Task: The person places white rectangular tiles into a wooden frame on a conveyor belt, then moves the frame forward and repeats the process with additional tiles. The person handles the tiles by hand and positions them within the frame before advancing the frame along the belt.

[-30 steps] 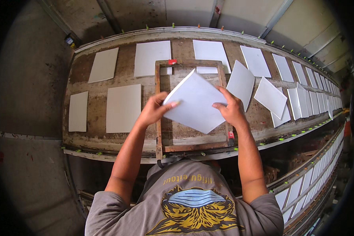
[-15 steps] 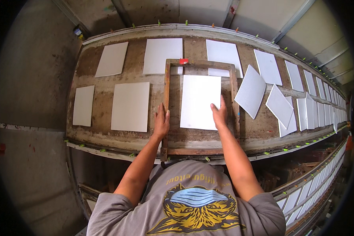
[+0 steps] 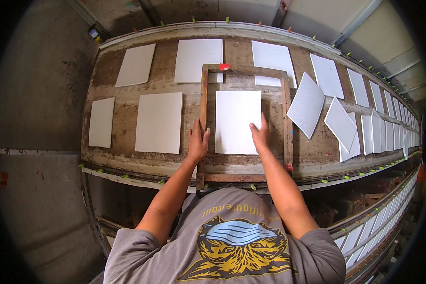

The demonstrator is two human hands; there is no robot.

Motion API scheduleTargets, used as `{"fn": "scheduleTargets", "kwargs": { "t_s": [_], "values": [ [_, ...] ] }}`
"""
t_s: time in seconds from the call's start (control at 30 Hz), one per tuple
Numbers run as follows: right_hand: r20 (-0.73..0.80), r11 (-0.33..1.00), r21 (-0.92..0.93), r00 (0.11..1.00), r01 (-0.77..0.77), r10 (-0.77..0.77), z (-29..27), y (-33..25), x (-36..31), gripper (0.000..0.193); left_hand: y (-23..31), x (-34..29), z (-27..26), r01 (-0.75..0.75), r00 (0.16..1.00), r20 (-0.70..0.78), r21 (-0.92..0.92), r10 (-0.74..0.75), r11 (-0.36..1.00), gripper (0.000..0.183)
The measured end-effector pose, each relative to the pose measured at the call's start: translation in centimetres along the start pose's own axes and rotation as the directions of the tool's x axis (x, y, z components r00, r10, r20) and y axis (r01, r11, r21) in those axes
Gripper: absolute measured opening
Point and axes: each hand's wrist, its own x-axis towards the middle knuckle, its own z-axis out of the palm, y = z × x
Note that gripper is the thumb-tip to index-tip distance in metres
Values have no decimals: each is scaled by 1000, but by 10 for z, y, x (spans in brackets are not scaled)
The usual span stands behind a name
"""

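Note:
A white rectangular panel [image 3: 235, 118] lies inside a brown wooden frame [image 3: 204, 99] on the table. My right hand [image 3: 259, 137] holds the panel by its right edge, thumb on the top face and fingers along the side. Over the frame's left bar rests my left hand [image 3: 198, 142], its fingers stretched out and the thumb on the inner side. It is apart from the panel. The frame has a red patch on its far bar, and through its far part the near edges of two more panels show.
The long stained table [image 3: 189, 106] bears more white panels [image 3: 159, 123] in two rows. To the right, a tilted panel [image 3: 306, 105] and another askew panel [image 3: 340, 124] overlap their neighbours. Green clips [image 3: 125, 176] line the table's edges. A lower rack [image 3: 364, 236] stands at right.
The panel and my right hand have shifted left within the frame, nearer to my left hand. My left hand stays at the left bar. The whole view has shifted slightly.

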Motion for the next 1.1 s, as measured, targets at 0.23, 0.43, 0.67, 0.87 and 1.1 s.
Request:
{"fn": "scheduleTargets", "kwargs": {
  "t_s": [0.23, 0.43, 0.67, 0.87, 1.1],
  "values": [
    [4, 988, -144, 998, -54, 56, -9, -15, -14, 73, 18, -1, -9, 65, 996, 60, 71, -69, 995, 91],
    [-21, 972, -228, 998, -57, 54, -1, -9, -19, 70, 18, 2, -9, 55, 995, 78, 84, -62, 995, 94],
    [-136, 885, -442, 986, -145, 93, 8, -31, -37, 69, 24, 2, -12, 85, 991, 97, 126, -98, 988, 98],
    [-104, 896, -438, 994, -74, 31, 4, -24, -30, 70, 29, 1, -15, 86, 990, 100, 123, -98, 989, 100],
    [-128, 905, -423, 992, -45, -10, 5, -20, -36, 69, 25, 1, -13, 77, 992, 92, 131, -90, 988, 100]
  ]
}}
